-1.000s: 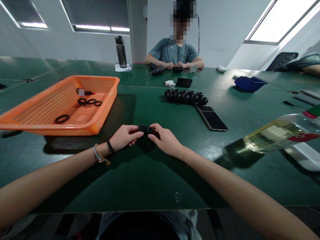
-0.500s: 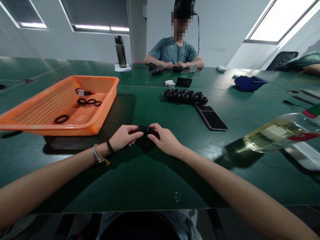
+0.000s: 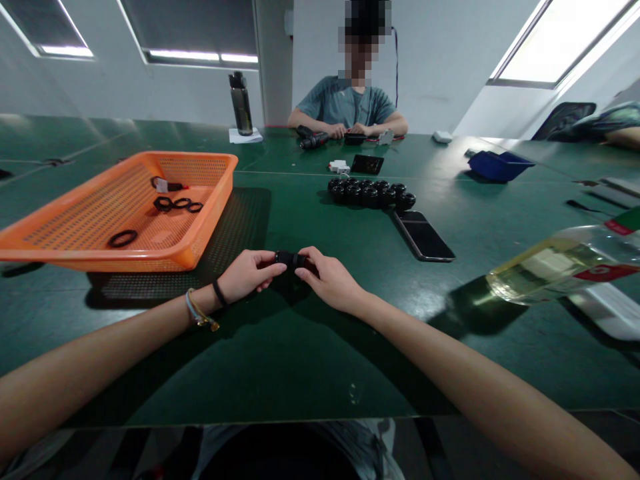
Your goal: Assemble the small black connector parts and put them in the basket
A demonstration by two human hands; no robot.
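Observation:
Between my two hands, just above the green table (image 3: 300, 373), is a small black cylindrical part (image 3: 290, 260); its exact kind is too small to make out. My left hand (image 3: 249, 275) pinches its left end between thumb and fingers. On the other end, the thumb and fingertips of my right hand (image 3: 330, 279) are closed, hiding much of that side. To the left of my hands stands an orange perforated basket (image 3: 200, 230), holding several black rings (image 3: 123, 238) and a short black piece with a white tag (image 3: 167, 185).
Beyond my hands sit a cluster of round black parts (image 3: 370, 193) and a phone (image 3: 425, 236). At right are a bottle of yellowish liquid (image 3: 560, 263) and a blue tray (image 3: 500, 165). A person (image 3: 350, 103) sits opposite, near a power drill (image 3: 313, 139) and a dark water bottle (image 3: 241, 105).

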